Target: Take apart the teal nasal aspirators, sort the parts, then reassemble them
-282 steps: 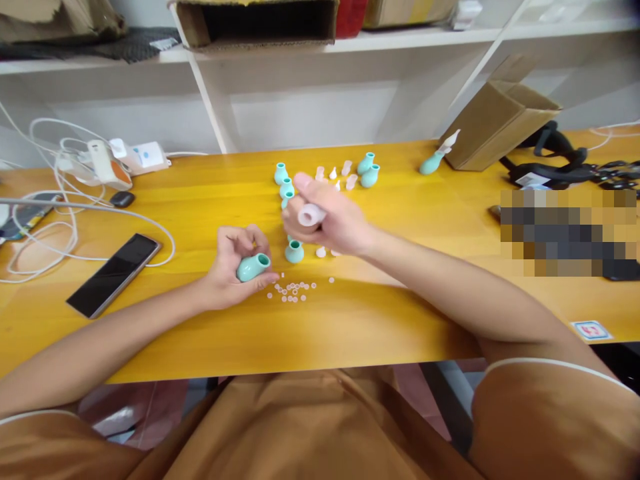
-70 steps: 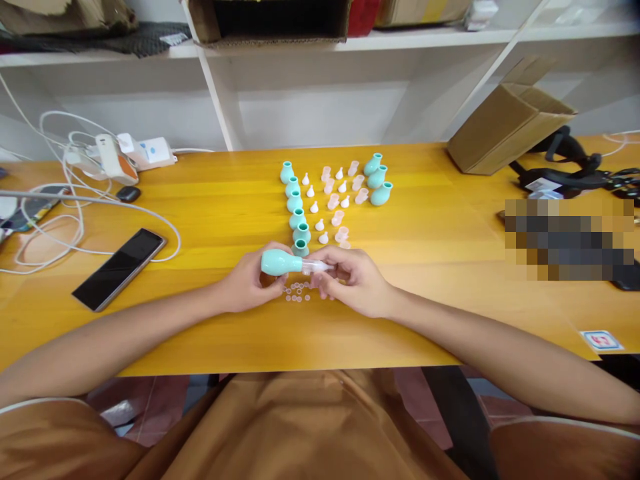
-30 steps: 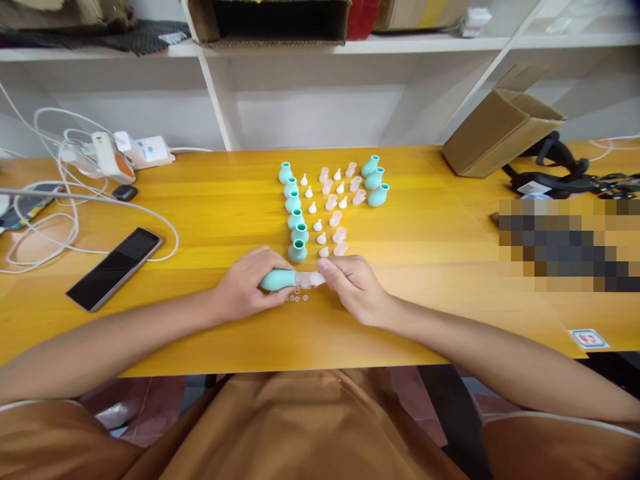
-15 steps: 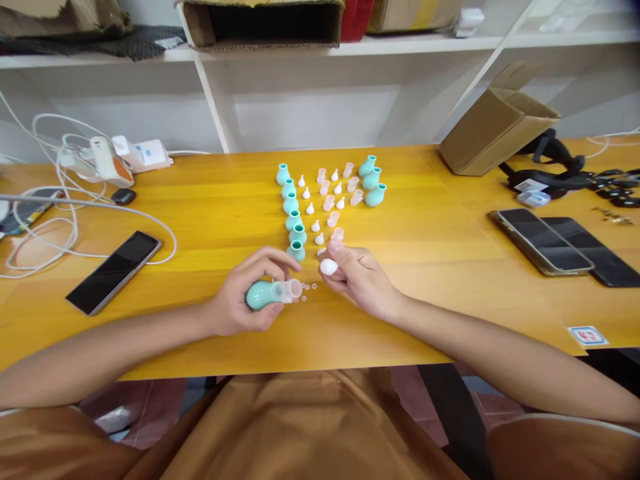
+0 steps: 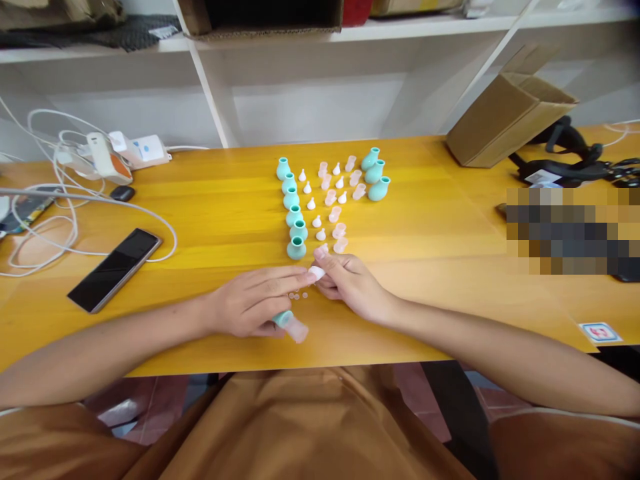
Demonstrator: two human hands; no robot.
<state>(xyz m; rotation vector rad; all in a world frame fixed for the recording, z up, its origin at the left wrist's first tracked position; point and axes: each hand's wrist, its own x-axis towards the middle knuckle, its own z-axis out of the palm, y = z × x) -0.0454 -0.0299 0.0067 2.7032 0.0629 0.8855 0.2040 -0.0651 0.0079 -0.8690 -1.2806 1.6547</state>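
The left hand (image 5: 253, 303) lies palm down on the yellow bench (image 5: 425, 233), fingers stretched, pinning a teal bulb with a clear neck (image 5: 293, 325) under its palm. The right hand (image 5: 345, 283) pinches a small white tip (image 5: 316, 272) at the left fingertips. Tiny white discs (image 5: 299, 295) lie between the hands; rows of teal bulbs (image 5: 295, 230) stand just beyond.

Yellow wood table (image 5: 425, 227) runs full width, w/ white shelving (image 5: 210, 100) behind it against a pale wall, lit evenly & bright. Shelf top holds an open cardboard box (image 5: 260, 13) & dark mesh mat (image 5: 125, 33); a 2nd box (image 5: 505, 120) leans on the table at right. Below the table edge, reddish floor (image 5: 415, 380) shows.
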